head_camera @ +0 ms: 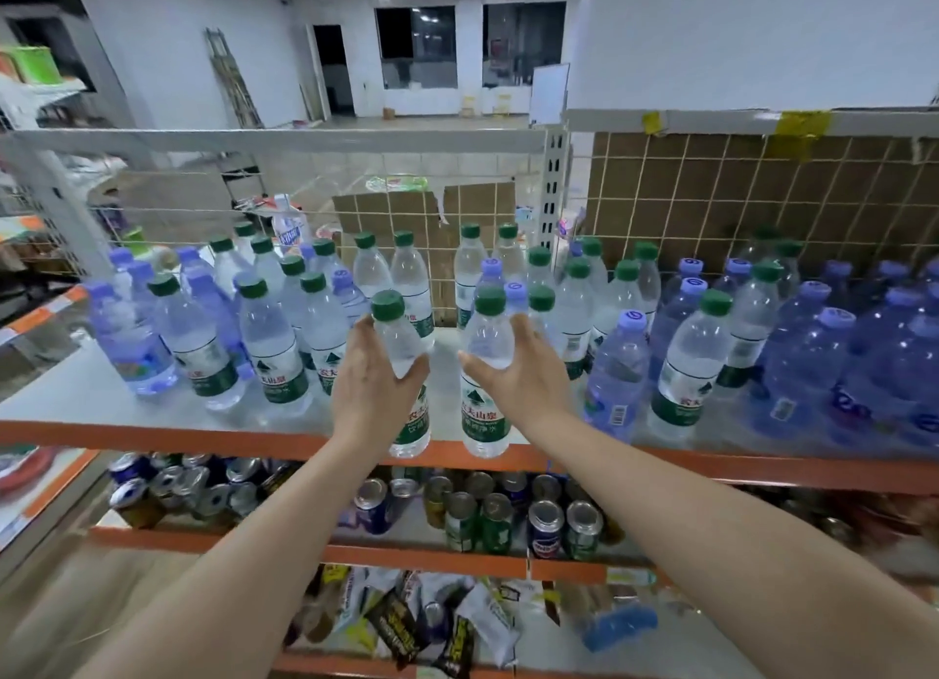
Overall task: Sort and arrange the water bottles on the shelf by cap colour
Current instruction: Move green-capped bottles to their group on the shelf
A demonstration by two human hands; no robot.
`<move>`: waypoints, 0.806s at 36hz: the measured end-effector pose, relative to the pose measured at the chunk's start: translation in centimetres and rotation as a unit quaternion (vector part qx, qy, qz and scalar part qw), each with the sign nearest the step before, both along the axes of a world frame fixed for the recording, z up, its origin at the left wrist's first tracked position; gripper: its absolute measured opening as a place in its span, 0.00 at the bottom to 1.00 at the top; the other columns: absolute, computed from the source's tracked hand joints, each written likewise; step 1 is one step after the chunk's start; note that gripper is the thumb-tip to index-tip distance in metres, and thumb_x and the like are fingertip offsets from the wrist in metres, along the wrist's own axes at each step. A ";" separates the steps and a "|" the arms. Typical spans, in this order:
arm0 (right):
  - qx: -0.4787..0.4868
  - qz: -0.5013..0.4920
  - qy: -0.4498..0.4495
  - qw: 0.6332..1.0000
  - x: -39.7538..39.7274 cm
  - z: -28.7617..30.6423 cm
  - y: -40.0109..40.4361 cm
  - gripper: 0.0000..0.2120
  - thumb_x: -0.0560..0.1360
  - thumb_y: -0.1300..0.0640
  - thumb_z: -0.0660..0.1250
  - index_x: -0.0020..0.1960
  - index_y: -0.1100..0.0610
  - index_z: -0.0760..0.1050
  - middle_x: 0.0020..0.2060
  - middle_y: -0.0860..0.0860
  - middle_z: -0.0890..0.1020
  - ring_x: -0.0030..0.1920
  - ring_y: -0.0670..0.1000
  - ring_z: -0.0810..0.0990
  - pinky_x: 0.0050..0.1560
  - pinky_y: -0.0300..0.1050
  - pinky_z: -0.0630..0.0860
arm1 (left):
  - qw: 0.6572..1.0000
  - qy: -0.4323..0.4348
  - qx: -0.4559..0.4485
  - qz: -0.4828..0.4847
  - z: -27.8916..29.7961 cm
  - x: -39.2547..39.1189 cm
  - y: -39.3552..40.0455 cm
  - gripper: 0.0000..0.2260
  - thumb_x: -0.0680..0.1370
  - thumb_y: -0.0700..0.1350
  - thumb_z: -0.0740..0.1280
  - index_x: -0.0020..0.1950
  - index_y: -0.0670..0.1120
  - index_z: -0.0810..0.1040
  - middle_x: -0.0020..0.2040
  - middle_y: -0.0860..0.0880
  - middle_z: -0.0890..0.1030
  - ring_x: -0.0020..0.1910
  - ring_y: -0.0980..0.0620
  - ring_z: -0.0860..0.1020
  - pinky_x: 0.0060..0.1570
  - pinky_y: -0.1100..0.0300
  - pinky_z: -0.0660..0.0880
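Left hand (373, 379) grips green-capped bottle (401, 343) tilted left; right hand (518, 368) grips upright green-capped bottle (485, 373).

Both arms extended forward, bare forearms, converging slightly. Left hand (373, 379) curled around a green-capped bottle (401, 368), thumb in front, near the shelf's front edge. Right hand (528, 373) wraps a second green-capped bottle (485, 373), fingers behind, thumb across front.

Purple-capped bottles (894, 363) at far right: blurred, cut by frame edge. Lower-shelf cans (508, 516): labels unreadable. Bottom-shelf packets (406, 622): smeared. Left hand (373, 379) hides one bottle's label.
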State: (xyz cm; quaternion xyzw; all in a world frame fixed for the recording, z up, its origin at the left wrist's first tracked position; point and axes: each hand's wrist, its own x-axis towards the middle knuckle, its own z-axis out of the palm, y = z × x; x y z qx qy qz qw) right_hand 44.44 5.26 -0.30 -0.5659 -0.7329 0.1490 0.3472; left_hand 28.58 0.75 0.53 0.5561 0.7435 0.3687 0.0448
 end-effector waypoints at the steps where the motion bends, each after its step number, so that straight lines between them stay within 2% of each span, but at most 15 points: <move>1: -0.005 -0.004 -0.008 1.000 -0.6 -0.2 0.7 0.30 0.73 0.37 0.66 0.65 0.57 0.63 0.61 0.55 0.75 0.56 0.59 0.76 0.43 0.48 0.69 | 1.000 -0.001 -0.004 -0.003 -0.1 -0.5 0.7 0.33 0.77 0.54 0.66 0.74 0.41 0.56 0.70 0.42 0.68 0.64 0.41 0.71 0.56 0.49 0.70; 8: -0.032 -0.004 -0.016 0.999 -4.1 -1.6 5.2 0.28 0.74 0.37 0.65 0.61 0.56 0.63 0.60 0.56 0.76 0.56 0.60 0.77 0.45 0.51 0.72 | 1.000 -0.020 -0.020 -0.010 -1.4 -3.3 4.8 0.31 0.78 0.55 0.65 0.73 0.44 0.57 0.69 0.45 0.69 0.63 0.42 0.72 0.54 0.51 0.70; 12: -0.057 -0.004 -0.005 0.998 -5.8 -2.1 7.3 0.28 0.74 0.38 0.66 0.61 0.56 0.64 0.60 0.56 0.76 0.59 0.59 0.75 0.47 0.49 0.68 | 0.999 -0.004 -0.040 -0.006 -2.2 -4.4 6.9 0.30 0.78 0.57 0.64 0.73 0.46 0.56 0.70 0.47 0.68 0.62 0.44 0.74 0.48 0.56 0.68; 15: -0.056 -0.010 0.003 0.998 -6.9 -2.4 8.5 0.26 0.74 0.39 0.66 0.60 0.57 0.64 0.59 0.56 0.76 0.57 0.59 0.76 0.43 0.47 0.66 | 0.999 -0.012 -0.052 -0.004 -2.8 -5.2 8.3 0.32 0.77 0.60 0.63 0.74 0.46 0.55 0.72 0.47 0.67 0.66 0.43 0.72 0.56 0.49 0.72; 17: -0.056 -0.017 0.006 0.998 -7.4 -2.7 9.2 0.27 0.74 0.39 0.67 0.60 0.57 0.65 0.59 0.56 0.76 0.57 0.59 0.76 0.43 0.47 0.66 | 0.998 -0.018 -0.057 -0.012 -2.9 -5.5 8.9 0.33 0.77 0.60 0.63 0.75 0.47 0.54 0.73 0.47 0.66 0.67 0.42 0.71 0.59 0.47 0.72; 22: -0.065 -0.035 0.011 0.997 -8.5 -3.1 10.4 0.28 0.72 0.37 0.67 0.60 0.56 0.65 0.59 0.56 0.76 0.55 0.60 0.76 0.43 0.50 0.72 | 0.997 -0.037 -0.040 -0.048 -3.1 -6.3 10.4 0.32 0.77 0.56 0.65 0.74 0.46 0.56 0.71 0.47 0.66 0.66 0.45 0.70 0.57 0.50 0.71; 25: -0.075 -0.051 0.008 0.996 -9.0 -3.0 10.8 0.29 0.72 0.37 0.67 0.62 0.56 0.64 0.61 0.56 0.75 0.56 0.59 0.76 0.41 0.49 0.69 | 0.996 -0.049 -0.036 -0.064 -3.2 -7.0 11.3 0.30 0.77 0.56 0.67 0.72 0.46 0.58 0.68 0.47 0.68 0.65 0.45 0.71 0.54 0.52 0.72; 29: -0.083 -0.083 -0.004 0.993 -9.5 -2.9 11.0 0.31 0.72 0.37 0.67 0.66 0.55 0.63 0.64 0.55 0.74 0.60 0.59 0.75 0.43 0.49 0.69 | 0.994 -0.033 -0.042 -0.099 -3.2 -7.4 11.9 0.32 0.77 0.56 0.65 0.74 0.45 0.56 0.70 0.47 0.66 0.66 0.45 0.70 0.57 0.51 0.72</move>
